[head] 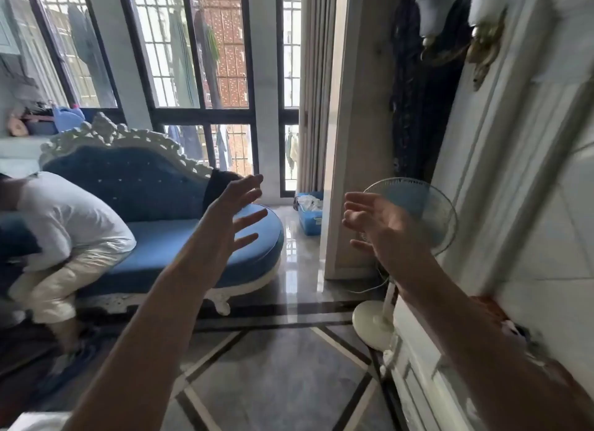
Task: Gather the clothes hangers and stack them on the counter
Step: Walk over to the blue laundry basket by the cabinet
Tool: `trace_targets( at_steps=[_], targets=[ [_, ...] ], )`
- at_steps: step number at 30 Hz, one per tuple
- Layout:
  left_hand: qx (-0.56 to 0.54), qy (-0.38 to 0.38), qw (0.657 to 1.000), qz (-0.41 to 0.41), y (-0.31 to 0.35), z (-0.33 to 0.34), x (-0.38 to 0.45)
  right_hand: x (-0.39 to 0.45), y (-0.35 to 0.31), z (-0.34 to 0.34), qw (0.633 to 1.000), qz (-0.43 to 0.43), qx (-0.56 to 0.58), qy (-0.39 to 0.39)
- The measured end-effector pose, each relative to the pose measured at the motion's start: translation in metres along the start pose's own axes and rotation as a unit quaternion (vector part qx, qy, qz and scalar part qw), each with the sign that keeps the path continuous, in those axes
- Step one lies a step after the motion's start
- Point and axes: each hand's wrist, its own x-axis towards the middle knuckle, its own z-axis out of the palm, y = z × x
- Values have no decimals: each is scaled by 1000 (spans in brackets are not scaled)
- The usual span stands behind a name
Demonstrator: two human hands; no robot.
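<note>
From the head camera I am seeing both arms reaching forward over a tiled floor. The left hand is spreading its fingers wide, holding nothing, in front of a blue chaise at the left. The right hand is also opening, fingers loosely curled and empty, in front of a white standing fan at the right. A person in a white shirt is sitting bent over on the chaise. I am finding no clothes hangers or counter that I can tell apart here.
</note>
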Motion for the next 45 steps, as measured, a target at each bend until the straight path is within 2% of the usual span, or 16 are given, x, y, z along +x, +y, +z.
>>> trace_targets(
  at_steps=[5, 12, 23, 30, 38, 45],
  targets=[
    [3, -4, 1000, -10, -44, -25, 113, 113, 51, 24, 1000, 1, -21, -1],
    [4, 24, 999, -22, -89, -61, 313, 327, 118, 44, 1000, -3, -6, -26],
    [-22, 94, 994, -46, -153, -123, 598, 632, 216, 88, 999, 2, 30, -43],
    [-8, 53, 998, -18, -199, -165, 806, 829, 275, 118, 999, -1, 43, -24],
    [-21, 35, 998, -48, -255, -170, 1044, 1047, 336, 116, 999, 4, 30, 11],
    [-10, 19, 999, -32, -318, -174, 1237, 1235, 412, 123, 1000, -16, -2, -5]
  ],
)
